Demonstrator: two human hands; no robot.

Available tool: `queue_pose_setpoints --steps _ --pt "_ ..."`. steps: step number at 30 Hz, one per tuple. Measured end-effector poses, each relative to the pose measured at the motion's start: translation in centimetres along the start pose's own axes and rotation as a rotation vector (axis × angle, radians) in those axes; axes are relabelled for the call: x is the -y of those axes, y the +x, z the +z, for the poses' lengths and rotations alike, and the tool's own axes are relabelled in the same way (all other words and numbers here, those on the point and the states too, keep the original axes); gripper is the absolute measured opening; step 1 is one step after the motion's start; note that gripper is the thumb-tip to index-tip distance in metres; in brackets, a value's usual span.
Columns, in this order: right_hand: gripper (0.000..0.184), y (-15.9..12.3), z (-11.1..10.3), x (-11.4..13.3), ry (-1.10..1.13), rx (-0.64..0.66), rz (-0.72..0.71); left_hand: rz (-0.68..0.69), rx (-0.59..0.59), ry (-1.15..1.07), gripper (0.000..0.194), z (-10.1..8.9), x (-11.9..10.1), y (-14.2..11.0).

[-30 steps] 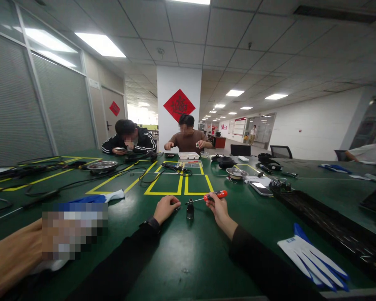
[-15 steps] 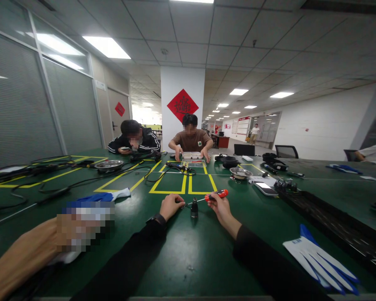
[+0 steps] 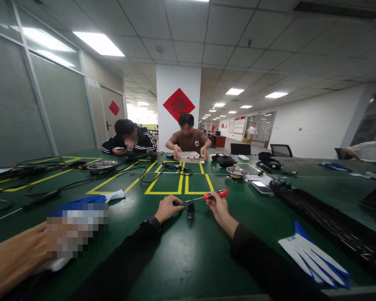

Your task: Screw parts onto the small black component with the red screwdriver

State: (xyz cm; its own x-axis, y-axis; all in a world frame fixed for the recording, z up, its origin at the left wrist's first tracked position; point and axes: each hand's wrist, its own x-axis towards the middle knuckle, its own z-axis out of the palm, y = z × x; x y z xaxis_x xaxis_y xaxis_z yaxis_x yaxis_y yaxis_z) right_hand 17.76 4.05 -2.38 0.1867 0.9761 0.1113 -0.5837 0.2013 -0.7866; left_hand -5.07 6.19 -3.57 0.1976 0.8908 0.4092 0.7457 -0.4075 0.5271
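At nine o'clock from the black chuck-like part (image 3: 190, 209) upright on the green table (image 3: 175, 267), the left hand (image 3: 168, 207) curls its fingers inward; I cannot tell whether they pinch anything. At three o'clock the right hand (image 3: 219, 207) is closed round the handle of the red screwdriver (image 3: 215, 195), whose tip, slightly apart from the left fingertips a second ago, now seems to meet them, suggesting both hands work one spot.

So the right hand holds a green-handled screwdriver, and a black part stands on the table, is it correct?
Not green: the head view shows a red screwdriver handle, held by the right hand. The black part stands on the table.
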Motion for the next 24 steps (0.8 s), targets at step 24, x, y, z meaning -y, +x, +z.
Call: queue_pose_setpoints --steps 24 --pt "0.016 -0.2 0.1 0.3 0.033 0.01 0.021 0.045 -0.006 -0.079 0.02 -0.7 -1.7 -0.5"
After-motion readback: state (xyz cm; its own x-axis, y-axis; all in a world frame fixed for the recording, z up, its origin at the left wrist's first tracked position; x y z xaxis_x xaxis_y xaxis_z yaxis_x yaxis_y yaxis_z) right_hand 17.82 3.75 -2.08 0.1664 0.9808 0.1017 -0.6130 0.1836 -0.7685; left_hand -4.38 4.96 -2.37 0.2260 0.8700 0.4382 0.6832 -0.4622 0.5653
